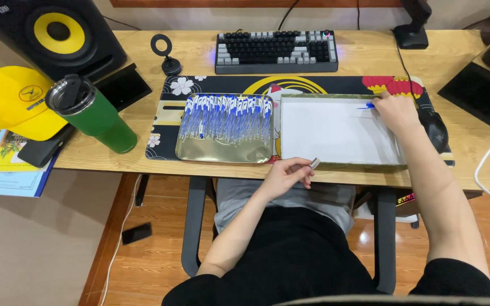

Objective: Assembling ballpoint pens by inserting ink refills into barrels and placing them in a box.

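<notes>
My right hand point(395, 110) rests at the far right corner of a white-lined tray point(336, 161) and pinches a blue pen point(367, 105) that lies on the tray's surface. My left hand point(287, 174) hovers at the desk's front edge below the tray, with a small silvery piece point(315, 164) held between its fingertips. To the left sits a gold metal tray point(222, 153) with several blue-and-white pens point(228, 116) lined up in a row.
A patterned desk mat point(165, 107) lies under both trays. A keyboard point(276, 51) sits behind them, a green tumbler point(94, 113), yellow cap point(12, 99) and speaker point(52, 34) at left, a black mouse point(435, 130) at right.
</notes>
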